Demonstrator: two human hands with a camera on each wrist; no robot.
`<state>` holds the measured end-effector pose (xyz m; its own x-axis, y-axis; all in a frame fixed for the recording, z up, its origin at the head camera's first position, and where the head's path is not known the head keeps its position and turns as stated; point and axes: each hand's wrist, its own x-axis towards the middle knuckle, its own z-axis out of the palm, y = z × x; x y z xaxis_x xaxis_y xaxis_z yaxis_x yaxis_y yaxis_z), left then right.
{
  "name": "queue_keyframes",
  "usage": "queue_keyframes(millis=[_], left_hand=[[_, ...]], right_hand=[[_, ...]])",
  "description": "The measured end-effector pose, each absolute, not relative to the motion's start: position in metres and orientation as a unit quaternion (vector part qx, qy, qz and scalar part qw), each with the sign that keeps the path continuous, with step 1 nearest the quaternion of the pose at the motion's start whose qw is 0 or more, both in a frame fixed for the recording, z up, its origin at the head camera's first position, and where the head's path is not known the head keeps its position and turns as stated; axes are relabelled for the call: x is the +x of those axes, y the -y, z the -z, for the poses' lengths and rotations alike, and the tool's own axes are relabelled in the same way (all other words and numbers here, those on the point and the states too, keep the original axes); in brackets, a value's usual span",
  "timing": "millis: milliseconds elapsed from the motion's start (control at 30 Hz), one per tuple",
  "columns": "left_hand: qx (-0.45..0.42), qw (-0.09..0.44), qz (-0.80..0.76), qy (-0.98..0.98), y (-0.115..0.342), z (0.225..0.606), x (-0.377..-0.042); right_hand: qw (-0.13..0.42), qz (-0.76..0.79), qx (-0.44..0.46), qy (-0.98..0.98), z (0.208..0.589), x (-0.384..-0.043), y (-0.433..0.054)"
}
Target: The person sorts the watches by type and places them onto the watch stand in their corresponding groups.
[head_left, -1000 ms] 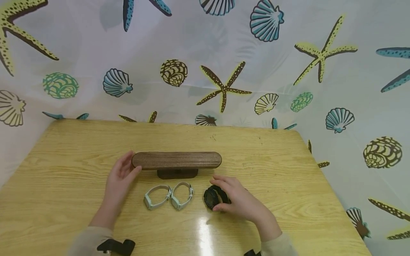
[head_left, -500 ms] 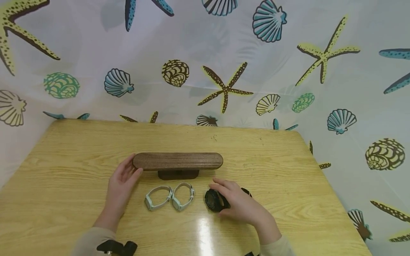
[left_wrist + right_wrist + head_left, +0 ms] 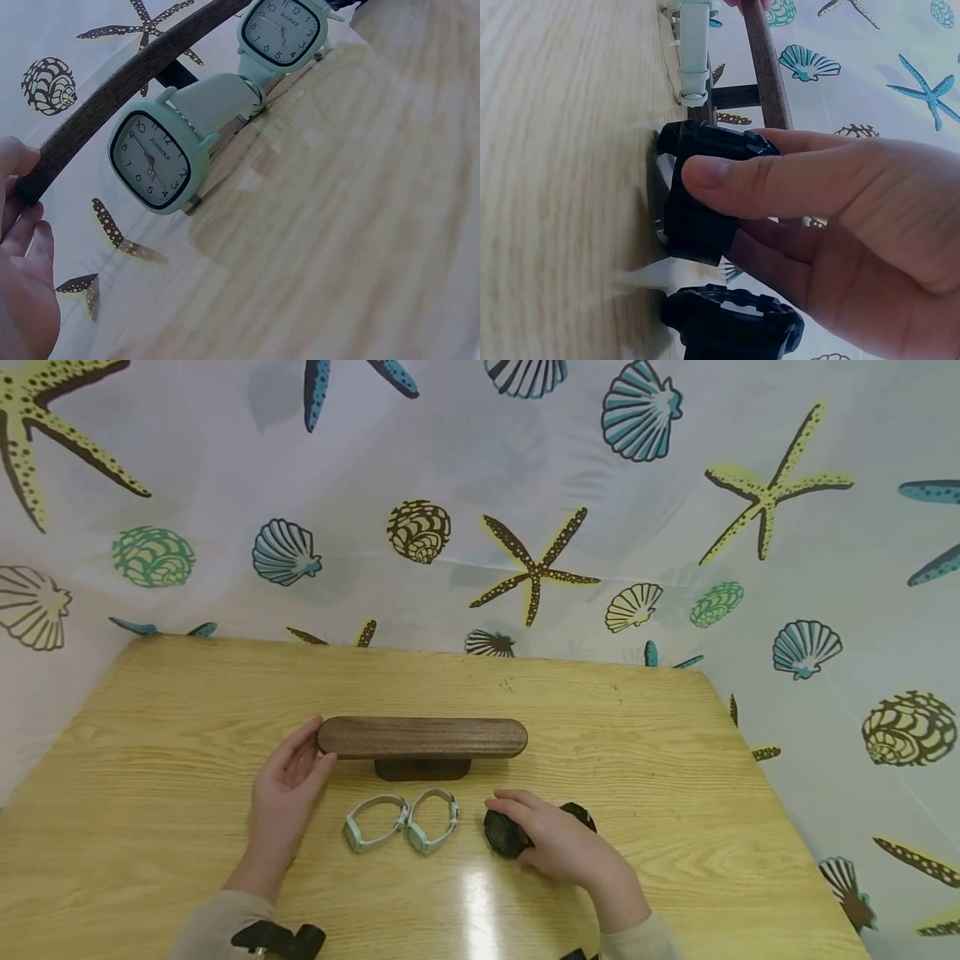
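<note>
In the head view my left hand (image 3: 281, 797) grips the left end of a dark wooden bar (image 3: 423, 737) on a short-based stand, thumb in front and fingers behind. My right hand (image 3: 566, 843) pinches a black wristwatch (image 3: 501, 835), which stands on the table with its strap looped. In the right wrist view the thumb presses on that watch's strap (image 3: 697, 217). A second black wristwatch (image 3: 735, 330) stands close beside it, partly hidden by the hand in the head view. Two pale green wristwatches, one on the left (image 3: 352, 835) and one on the right (image 3: 417, 837), stand looped before the bar.
The wooden table (image 3: 637, 743) carries the stand and the watches. A fabric backdrop (image 3: 337, 452) with shells and starfish rises behind the table and along its sides. Dark camera mounts (image 3: 277, 939) sit at the wrists.
My right hand has shifted slightly over the black watch, uncovering the second black watch behind it. The left hand keeps its grip on the bar. The whole head view has drifted a little.
</note>
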<state>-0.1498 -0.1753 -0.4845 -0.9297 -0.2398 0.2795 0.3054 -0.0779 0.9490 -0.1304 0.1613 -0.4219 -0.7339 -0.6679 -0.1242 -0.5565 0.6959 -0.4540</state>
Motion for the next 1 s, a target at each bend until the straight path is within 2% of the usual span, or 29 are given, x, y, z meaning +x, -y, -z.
queue_keyframes(millis=[267,467,800,1000], left_hand=[[-0.014,0.190,0.724,0.663,0.175,0.484,-0.151],[-0.008,0.191,0.714,0.674,0.176,0.484,-0.150],[0.002,0.181,0.716,0.675,0.175,0.484,-0.149],[0.004,0.179,0.716,0.675,0.176,0.484,-0.149]], right_hand=[[0.111,0.206,-0.356,-0.905,0.427,-0.133,-0.160],[0.084,0.236,-0.337,-0.908,0.427,-0.133,-0.162],[-0.019,0.349,-0.279,-0.894,0.427,-0.134,-0.169],[-0.066,0.368,-0.258,-0.891,0.424,-0.136,-0.173]])
